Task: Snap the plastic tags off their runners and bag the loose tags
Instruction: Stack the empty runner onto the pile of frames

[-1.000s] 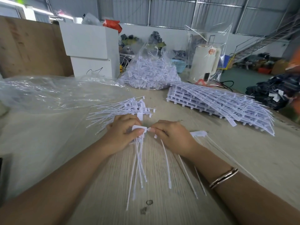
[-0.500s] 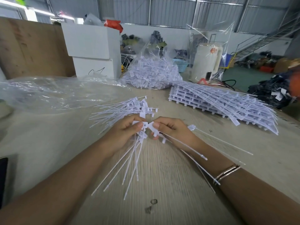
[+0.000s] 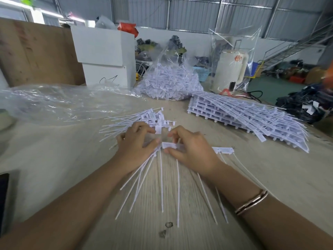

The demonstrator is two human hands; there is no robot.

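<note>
Left hand (image 3: 134,147): closed on a bunch of tags (image 3: 144,179), tails trailing near.
Right hand (image 3: 189,147): runner (image 3: 223,150) pinched, lying left-right between both hands.

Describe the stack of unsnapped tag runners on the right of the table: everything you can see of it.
The stack of tag runners is white moulded plastic: flat grid frames with tags attached, piled several layers deep and slightly fanned, thin tails overhanging its right end. It lies flat on the wooden table, right of the filled clear bag. Neither hand touches it.
</note>
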